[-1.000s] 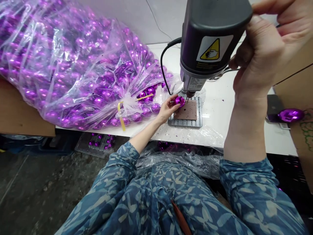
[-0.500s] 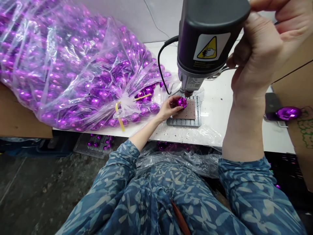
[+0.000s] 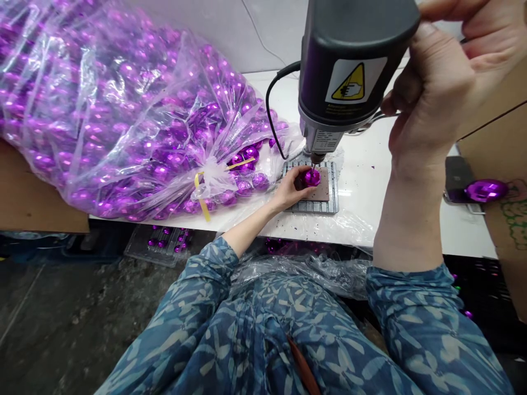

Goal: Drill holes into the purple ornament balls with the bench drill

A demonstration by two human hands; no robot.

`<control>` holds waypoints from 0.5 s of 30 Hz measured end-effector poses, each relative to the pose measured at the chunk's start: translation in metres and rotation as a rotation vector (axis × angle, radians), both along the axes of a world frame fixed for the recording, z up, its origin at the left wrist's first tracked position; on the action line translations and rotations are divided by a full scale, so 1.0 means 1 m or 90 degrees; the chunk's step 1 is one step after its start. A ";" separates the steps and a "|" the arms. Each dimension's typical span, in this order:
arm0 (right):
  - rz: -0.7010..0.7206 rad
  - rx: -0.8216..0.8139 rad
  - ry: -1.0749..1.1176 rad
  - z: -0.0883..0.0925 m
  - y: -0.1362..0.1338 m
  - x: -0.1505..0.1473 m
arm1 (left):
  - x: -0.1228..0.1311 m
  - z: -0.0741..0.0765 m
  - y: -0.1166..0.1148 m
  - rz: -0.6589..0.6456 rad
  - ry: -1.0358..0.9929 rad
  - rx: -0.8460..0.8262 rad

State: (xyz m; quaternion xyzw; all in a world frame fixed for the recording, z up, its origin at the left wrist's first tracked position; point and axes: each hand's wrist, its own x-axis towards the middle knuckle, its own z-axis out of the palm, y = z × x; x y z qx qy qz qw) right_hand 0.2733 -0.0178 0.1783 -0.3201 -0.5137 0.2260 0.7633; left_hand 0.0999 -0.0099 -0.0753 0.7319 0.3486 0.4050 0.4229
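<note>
In the head view my left hand [image 3: 290, 189] pinches a shiny purple faceted ball [image 3: 312, 178] between thumb and fingers. The ball rests on a brown board [image 3: 323, 193] lying on the slotted grey base [image 3: 332, 206] of a bench drill press [image 3: 356, 33]. Right above the ball, the drill bit [image 3: 314, 164] reaches down to its top; I cannot tell how deep it sits. Beside the motor housing my right hand [image 3: 440, 82] is closed, fingers curled, where a thin metal feed lever [image 3: 387, 116] runs in behind it. The hand hides the lever's end.
A large clear bag [image 3: 135, 109] of purple balls, tied with yellow ribbon, covers the left of the white table [image 3: 358, 186]. A black cable [image 3: 268, 104] hangs by the drill. One purple ball [image 3: 486, 190] and a dark device [image 3: 459, 174] lie right. Dark shavings dot the table.
My left hand has moved slightly right and down, bringing the ball under the bit, and its grip has turned around the ball. The right hand and drill head look almost the same.
</note>
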 end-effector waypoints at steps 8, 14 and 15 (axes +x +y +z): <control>-0.003 0.009 -0.029 -0.004 0.000 0.001 | 0.010 0.001 -0.008 0.084 -0.008 0.007; -0.016 0.008 -0.053 -0.007 -0.003 0.004 | 0.010 0.002 -0.012 0.070 -0.032 0.007; -0.018 0.015 -0.057 -0.009 -0.003 0.005 | 0.010 0.001 -0.012 0.072 -0.033 0.011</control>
